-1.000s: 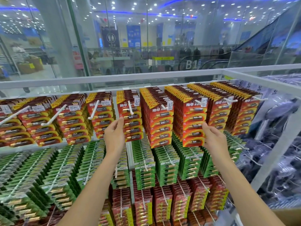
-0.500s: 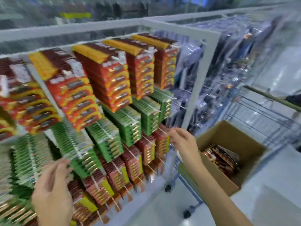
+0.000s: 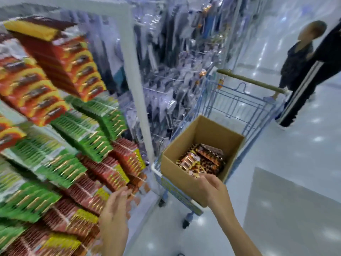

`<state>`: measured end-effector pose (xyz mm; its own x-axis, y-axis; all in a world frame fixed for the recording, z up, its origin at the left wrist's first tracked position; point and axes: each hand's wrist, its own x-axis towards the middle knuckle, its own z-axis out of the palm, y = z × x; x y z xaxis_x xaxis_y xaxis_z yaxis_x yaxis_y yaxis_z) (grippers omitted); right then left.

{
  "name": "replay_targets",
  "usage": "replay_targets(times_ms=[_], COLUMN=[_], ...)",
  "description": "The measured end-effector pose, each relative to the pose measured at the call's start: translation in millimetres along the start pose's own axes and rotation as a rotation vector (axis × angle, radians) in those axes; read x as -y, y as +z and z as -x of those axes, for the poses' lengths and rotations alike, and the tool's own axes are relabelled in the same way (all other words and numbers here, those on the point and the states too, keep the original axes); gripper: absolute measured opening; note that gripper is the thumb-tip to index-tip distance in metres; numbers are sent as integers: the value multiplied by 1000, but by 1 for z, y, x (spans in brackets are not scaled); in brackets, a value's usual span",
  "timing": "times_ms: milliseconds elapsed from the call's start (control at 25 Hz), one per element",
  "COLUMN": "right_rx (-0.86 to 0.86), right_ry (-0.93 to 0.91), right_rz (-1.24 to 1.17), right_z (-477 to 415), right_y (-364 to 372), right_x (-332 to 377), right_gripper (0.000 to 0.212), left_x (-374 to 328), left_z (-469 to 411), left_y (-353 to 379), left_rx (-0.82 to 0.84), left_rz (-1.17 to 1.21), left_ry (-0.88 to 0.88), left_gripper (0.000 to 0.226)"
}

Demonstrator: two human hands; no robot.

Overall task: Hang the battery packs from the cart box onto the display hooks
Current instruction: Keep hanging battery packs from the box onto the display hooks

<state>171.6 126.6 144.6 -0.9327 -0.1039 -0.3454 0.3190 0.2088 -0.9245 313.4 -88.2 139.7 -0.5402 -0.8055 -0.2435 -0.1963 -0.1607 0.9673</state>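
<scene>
The battery packs (image 3: 201, 161) lie loose in the cardboard box (image 3: 184, 179) in the cart (image 3: 238, 100), just ahead of my right hand (image 3: 212, 187), whose grip is relaxed and empty at the box's near rim. My left hand (image 3: 115, 213), also empty, hangs farther off by the display.

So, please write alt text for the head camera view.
The right hand reaches toward battery packs in a cardboard box on a blue cart. The empty left hand hovers beside hanging display packs.
</scene>
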Motion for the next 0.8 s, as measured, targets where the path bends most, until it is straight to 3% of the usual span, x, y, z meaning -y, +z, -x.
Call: replay_targets(times_ms=[200, 400, 560, 800], right_rx=[-81, -139, -190, -246], right_ry=[126, 247, 311, 450], right_rz=[-13, -52, -79, -33], right_z=[-23, -41, -71, -134], right_y=[-47, -57, -51, -34], right_x=[-35, -53, -53, -40], right_gripper=[23, 11, 10, 11], left_x=[9, 16, 28, 80], left_z=[-5, -27, -78, -178], left_y=[86, 150, 218, 329], left_rx=[210, 436, 580, 669], left_rz=[-135, -322, -426, -660], left_ry=[-57, -75, -98, -195], left_gripper=[17, 16, 21, 25])
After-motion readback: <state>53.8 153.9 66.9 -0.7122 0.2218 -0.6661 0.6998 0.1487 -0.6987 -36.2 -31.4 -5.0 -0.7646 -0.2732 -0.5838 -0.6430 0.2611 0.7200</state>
